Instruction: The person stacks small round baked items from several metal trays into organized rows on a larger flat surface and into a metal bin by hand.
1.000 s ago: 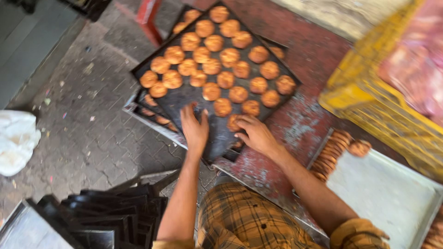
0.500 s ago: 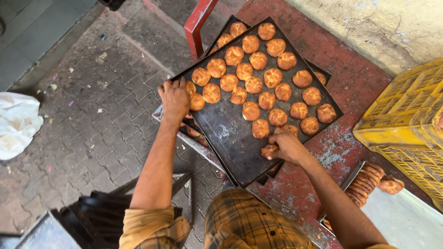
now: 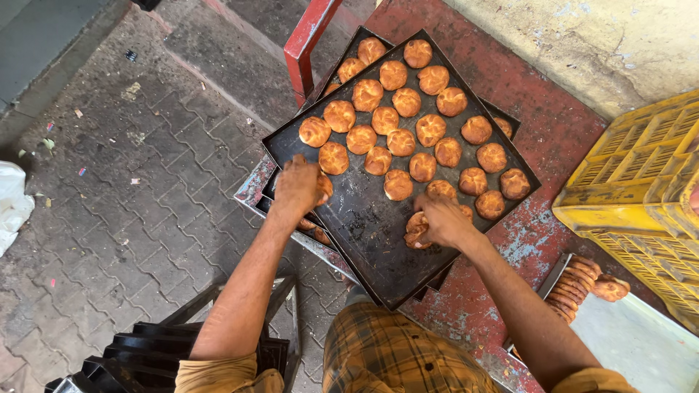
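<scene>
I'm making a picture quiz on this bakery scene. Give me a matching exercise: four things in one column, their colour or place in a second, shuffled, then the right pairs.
Things:
1. crate
2. post
3. left hand
4. stacked buns

Descriptions:
A. red, beyond the black tray
B. on the pale tray, right foreground
C. yellow, right edge
D. at the black tray's left edge

Pairs: 1-C, 2-A, 3-D, 4-B

Stacked black trays (image 3: 364,225) on red table (image 3: 553,131)

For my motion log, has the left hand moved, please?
Yes: the left hand shifted along the dark tray's near edge toward its left corner, onto a bun.
</scene>
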